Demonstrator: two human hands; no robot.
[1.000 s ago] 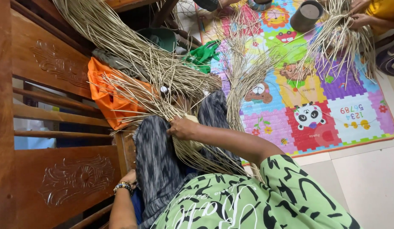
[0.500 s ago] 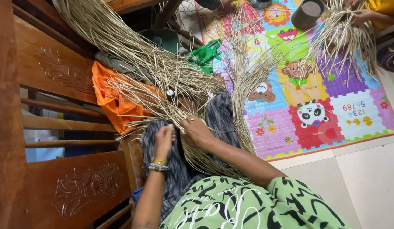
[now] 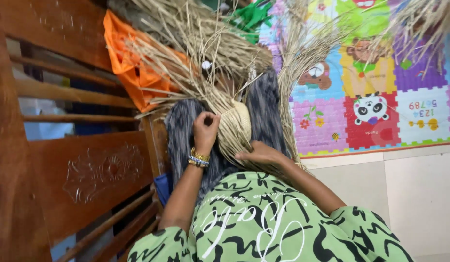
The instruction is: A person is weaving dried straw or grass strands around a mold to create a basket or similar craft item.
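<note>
- Left hand (image 3: 205,130): fingers (image 3: 209,120) curled in tight, pinching a few pale straw strands right at the left edge of the woven piece (image 3: 237,127).
- Gold and beaded bangles (image 3: 199,158) sit on that left wrist, just below the curled hand.
- Right hand (image 3: 258,154): fingers (image 3: 243,156) nearly flat and close together, pressed onto the lower strands under the woven piece; whether they grip anything underneath, I cannot tell.
- The woven piece is a small, tight, cream-coloured patch of plaiting, sitting between the two hands, over the lap.
- Loose straw (image 3: 205,58) fans up and out from that patch in a big, ragged spray, with another sheaf (image 3: 295,73) rising to its right.
- Under it all lies a dark grey patterned cloth (image 3: 179,128) across the lap.
- Nearest the camera, the green top (image 3: 263,228) with black and white markings fills the bottom of the view.
- Orange cloth (image 3: 133,63) bunches up behind the straw, top left, touching the strands.
- A carved wooden bench (image 3: 89,170) runs down the left side, right beside the left arm.
- To the right, a bright foam play mat (image 3: 380,97) with animal pictures lies on the pale tiled floor (image 3: 409,194).
</note>
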